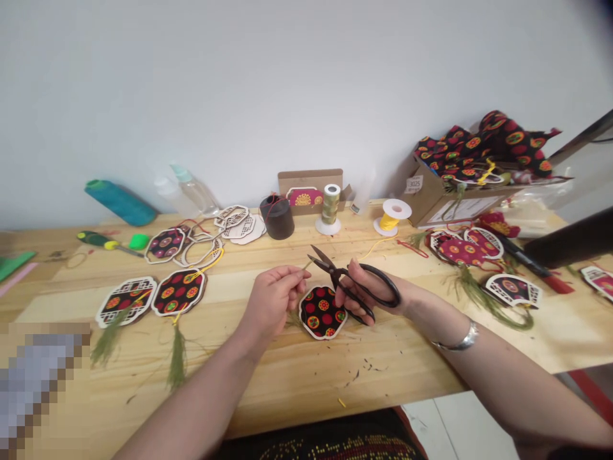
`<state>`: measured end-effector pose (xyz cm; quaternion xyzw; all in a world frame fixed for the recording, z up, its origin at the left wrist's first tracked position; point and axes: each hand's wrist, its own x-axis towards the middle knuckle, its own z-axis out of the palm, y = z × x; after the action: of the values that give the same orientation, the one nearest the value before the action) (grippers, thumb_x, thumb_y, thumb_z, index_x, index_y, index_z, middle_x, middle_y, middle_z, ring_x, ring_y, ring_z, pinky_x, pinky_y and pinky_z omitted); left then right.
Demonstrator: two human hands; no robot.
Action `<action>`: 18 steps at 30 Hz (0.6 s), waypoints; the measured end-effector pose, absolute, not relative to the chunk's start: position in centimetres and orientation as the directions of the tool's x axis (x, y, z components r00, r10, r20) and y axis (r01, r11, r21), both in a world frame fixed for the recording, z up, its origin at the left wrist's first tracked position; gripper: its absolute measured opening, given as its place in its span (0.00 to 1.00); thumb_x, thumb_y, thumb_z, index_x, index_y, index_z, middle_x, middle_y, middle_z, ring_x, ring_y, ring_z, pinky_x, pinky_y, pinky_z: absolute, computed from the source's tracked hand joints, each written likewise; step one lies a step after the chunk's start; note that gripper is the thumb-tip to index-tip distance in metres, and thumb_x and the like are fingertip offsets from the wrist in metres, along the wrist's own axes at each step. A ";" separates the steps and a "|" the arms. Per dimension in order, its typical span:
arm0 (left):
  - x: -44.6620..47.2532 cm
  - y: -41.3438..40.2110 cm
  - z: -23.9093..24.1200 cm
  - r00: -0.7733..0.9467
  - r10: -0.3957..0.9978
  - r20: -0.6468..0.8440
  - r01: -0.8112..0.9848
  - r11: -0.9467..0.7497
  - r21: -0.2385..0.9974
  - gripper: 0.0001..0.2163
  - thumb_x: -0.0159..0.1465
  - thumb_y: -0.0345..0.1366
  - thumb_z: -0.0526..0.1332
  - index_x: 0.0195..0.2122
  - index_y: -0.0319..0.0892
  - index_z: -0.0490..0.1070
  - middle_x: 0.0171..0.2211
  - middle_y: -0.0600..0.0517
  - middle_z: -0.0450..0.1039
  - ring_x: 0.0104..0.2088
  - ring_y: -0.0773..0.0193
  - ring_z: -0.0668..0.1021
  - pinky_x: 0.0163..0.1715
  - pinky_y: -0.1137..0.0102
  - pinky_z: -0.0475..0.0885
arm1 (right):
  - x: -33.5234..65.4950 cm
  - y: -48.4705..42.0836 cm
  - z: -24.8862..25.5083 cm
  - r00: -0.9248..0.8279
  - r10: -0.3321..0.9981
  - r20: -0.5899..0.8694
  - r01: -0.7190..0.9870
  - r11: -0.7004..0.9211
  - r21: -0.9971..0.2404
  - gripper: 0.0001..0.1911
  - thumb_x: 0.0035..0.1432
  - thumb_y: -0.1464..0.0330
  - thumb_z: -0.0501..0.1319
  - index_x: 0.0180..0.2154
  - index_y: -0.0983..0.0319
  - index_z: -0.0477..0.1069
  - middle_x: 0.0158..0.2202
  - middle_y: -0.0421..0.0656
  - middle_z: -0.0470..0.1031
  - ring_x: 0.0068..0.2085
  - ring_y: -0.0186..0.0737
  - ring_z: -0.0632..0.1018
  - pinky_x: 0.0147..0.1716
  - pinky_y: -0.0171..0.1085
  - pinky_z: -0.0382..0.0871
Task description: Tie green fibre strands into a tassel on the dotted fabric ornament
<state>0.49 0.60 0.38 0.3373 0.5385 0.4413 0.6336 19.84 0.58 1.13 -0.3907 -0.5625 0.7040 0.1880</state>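
Two hands are counted, the left hand (274, 297) and the right hand (366, 281), with one pair of scissors (336, 275) at the centre. Three framed fabric ornaments (179, 292) are counted at the left, one at the centre; the overlapping right-hand pile cannot be counted. Two bottles (196, 195), one teal thread cone (122, 203) and one screwdriver (112, 244) are seen upper left, two white-flanged spools (390, 220) at upper centre.

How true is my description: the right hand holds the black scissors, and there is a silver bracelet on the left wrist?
The wrist is wrong: in the head view, the silver bracelet is on the right wrist. The right hand does hold the black scissors.
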 end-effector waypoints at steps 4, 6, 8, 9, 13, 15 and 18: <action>0.5 0.6 0.5 0.034 0.919 -0.392 -0.190 0.391 0.901 0.05 0.47 0.32 0.64 0.23 0.35 0.74 0.14 0.55 0.65 0.12 0.79 0.59 0.11 0.80 0.49 | 20.0 0.3 1.7 -0.618 0.718 -0.320 0.218 -0.234 -0.947 0.37 0.55 0.41 0.40 0.29 0.67 0.68 0.15 0.35 0.60 0.15 0.28 0.64 0.17 0.31 0.56; 0.6 0.5 0.5 0.040 0.917 -0.397 -0.188 0.397 0.898 0.05 0.47 0.32 0.64 0.23 0.35 0.74 0.14 0.55 0.65 0.12 0.79 0.59 0.11 0.80 0.49 | 20.0 0.1 1.9 -0.593 0.742 -0.315 0.238 -0.212 -0.948 0.37 0.56 0.42 0.40 0.29 0.68 0.68 0.15 0.36 0.60 0.15 0.28 0.64 0.17 0.31 0.56; 0.6 0.5 0.5 0.038 0.915 -0.401 -0.187 0.401 0.897 0.05 0.47 0.32 0.64 0.22 0.35 0.74 0.14 0.55 0.65 0.12 0.78 0.59 0.11 0.80 0.48 | 20.0 0.0 2.0 -0.581 0.755 -0.304 0.247 -0.193 -0.950 0.37 0.56 0.43 0.39 0.29 0.68 0.69 0.16 0.36 0.60 0.16 0.28 0.64 0.17 0.31 0.56; 0.7 0.5 0.4 0.037 0.915 -0.401 -0.187 0.401 0.897 0.05 0.46 0.32 0.64 0.22 0.35 0.74 0.14 0.55 0.65 0.12 0.78 0.59 0.11 0.80 0.48 | 20.0 0.0 2.0 -0.582 0.756 -0.300 0.248 -0.186 -0.951 0.37 0.57 0.43 0.40 0.29 0.68 0.69 0.16 0.36 0.60 0.16 0.28 0.64 0.17 0.31 0.56; 0.7 0.5 0.4 0.037 0.914 -0.403 -0.192 0.402 0.895 0.05 0.46 0.32 0.64 0.23 0.35 0.74 0.14 0.55 0.64 0.13 0.78 0.59 0.11 0.80 0.48 | 20.2 0.1 1.9 -0.600 0.749 -0.282 0.242 -0.167 -0.956 0.35 0.57 0.44 0.41 0.29 0.68 0.69 0.15 0.36 0.60 0.15 0.27 0.63 0.17 0.31 0.56; 0.6 0.5 0.4 0.038 0.913 -0.407 -0.194 0.406 0.893 0.05 0.46 0.32 0.64 0.22 0.35 0.74 0.14 0.55 0.64 0.12 0.79 0.59 0.11 0.80 0.48 | 20.2 0.1 2.0 -0.606 0.744 -0.282 0.237 -0.170 -0.957 0.34 0.58 0.45 0.42 0.29 0.68 0.69 0.15 0.36 0.61 0.16 0.27 0.63 0.17 0.30 0.56; 0.6 0.5 0.4 0.041 0.915 -0.402 -0.192 0.402 0.895 0.05 0.47 0.32 0.64 0.23 0.35 0.74 0.14 0.55 0.64 0.13 0.79 0.59 0.11 0.80 0.48 | 20.3 0.0 2.4 -0.588 0.755 -0.290 0.244 -0.176 -0.954 0.32 0.58 0.46 0.44 0.27 0.68 0.68 0.16 0.36 0.61 0.16 0.27 0.62 0.17 0.30 0.56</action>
<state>0.62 0.48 0.41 0.3342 0.5408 0.4326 0.6393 20.29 0.04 2.39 -0.4088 -0.6108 0.6488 0.1971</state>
